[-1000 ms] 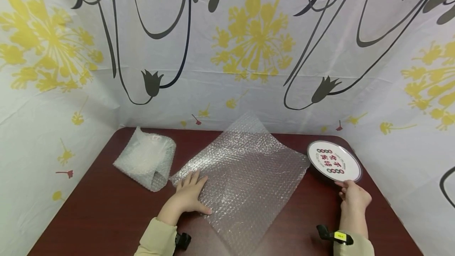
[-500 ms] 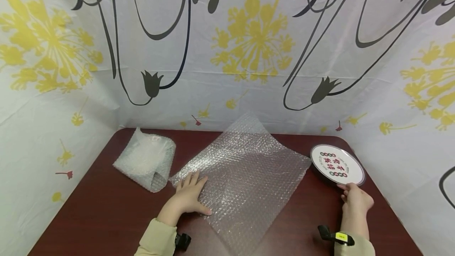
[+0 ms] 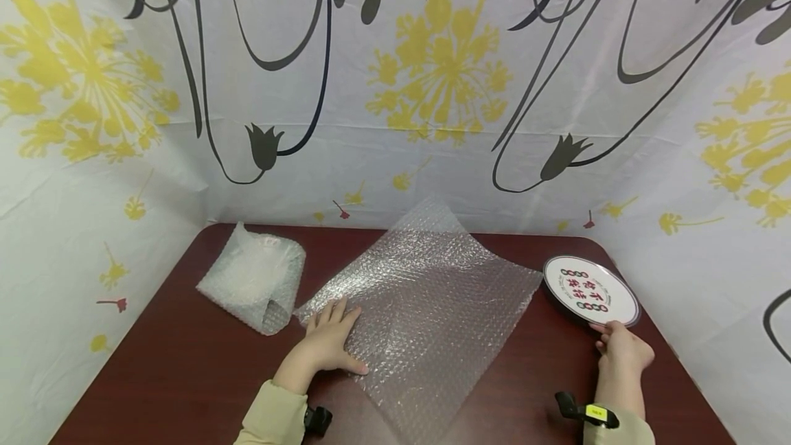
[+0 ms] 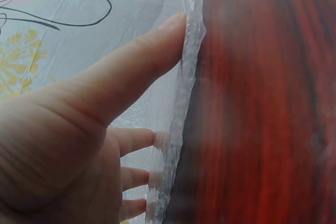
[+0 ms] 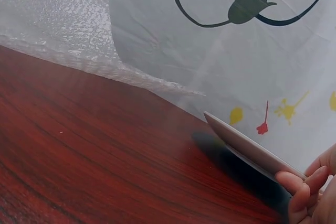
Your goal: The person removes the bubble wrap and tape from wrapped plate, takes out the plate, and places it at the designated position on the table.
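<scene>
A sheet of clear bubble wrap point(image 3: 432, 314) lies spread over the middle of the table, its far corner up against the wall cloth. My left hand point(image 3: 327, 338) rests on the wrap's left corner with fingers fanned out; in the left wrist view the thumb and fingertips meet the sheet point(image 4: 189, 51) near its edge. At the right, my right hand point(image 3: 625, 347) pinches the near rim of a round white plate point(image 3: 592, 292) with red characters and a dark rim line. The right wrist view shows this plate point(image 5: 252, 148) tilted, one side raised over its dark shadow.
A bubble-wrapped bundle point(image 3: 253, 277) sits at the back left of the dark red table point(image 3: 154, 383). Patterned white cloth point(image 3: 383, 88) hangs as walls behind and on both sides. The wrap's right corner reaches close to the plate.
The right hand and plate have shifted slightly right and toward me. The wrap's right corner has edged slightly right. My left hand stays in place.
</scene>
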The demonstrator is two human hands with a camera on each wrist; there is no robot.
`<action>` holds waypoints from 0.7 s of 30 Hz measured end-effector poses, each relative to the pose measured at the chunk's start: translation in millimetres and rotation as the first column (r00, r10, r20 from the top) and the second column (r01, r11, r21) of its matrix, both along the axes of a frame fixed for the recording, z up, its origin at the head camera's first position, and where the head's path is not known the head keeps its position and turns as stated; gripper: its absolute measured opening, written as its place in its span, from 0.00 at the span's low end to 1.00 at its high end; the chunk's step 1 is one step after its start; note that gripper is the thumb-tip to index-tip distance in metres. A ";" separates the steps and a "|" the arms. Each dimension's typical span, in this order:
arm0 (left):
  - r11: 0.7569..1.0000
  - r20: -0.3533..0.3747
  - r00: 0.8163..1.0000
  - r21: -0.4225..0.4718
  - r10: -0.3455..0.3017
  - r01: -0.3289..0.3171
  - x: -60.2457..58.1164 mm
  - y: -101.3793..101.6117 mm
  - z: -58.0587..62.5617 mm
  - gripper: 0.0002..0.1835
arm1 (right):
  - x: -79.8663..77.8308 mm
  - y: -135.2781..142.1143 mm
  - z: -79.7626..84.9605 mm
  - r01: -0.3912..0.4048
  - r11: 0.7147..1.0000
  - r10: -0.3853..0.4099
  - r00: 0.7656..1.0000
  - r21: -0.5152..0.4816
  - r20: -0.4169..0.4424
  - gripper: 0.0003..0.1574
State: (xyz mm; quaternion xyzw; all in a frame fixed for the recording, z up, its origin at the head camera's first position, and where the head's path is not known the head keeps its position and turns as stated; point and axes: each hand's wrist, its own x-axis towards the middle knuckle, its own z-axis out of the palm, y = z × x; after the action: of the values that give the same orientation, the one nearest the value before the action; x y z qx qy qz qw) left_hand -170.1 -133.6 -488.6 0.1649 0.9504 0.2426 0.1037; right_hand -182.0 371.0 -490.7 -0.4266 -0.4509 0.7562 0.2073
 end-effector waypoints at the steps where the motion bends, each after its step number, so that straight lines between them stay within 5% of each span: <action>1: 1.000 0.000 1.000 -0.001 0.001 -0.001 0.0 -0.1 -0.1 0.60 | 0.0 -0.1 0.4 -0.002 1.000 0.002 1.000 0.002 -0.001 0.11; 8: 1.000 0.004 1.000 0.000 0.001 -0.001 0.0 -0.1 -0.8 0.60 | -0.6 -0.7 0.2 -0.012 1.000 0.012 1.000 0.013 0.021 0.15; 15: 1.000 0.014 1.000 -0.002 0.004 -0.004 0.2 0.8 -0.5 0.60 | 0.7 1.0 -0.6 -0.175 0.979 0.161 0.979 0.106 0.126 0.08; 21: 1.000 0.005 1.000 -0.001 0.002 -0.002 -0.2 0.3 -1.0 0.60 | -1.5 1.4 -4.1 -0.215 0.966 0.194 0.970 0.143 0.145 0.05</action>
State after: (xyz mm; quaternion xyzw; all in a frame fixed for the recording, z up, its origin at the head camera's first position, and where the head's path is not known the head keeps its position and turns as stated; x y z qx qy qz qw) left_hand -170.3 -133.3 -489.6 0.1630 0.9504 0.2428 0.1060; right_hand -183.6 372.4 -494.8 -0.4083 -0.5634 0.7061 0.1311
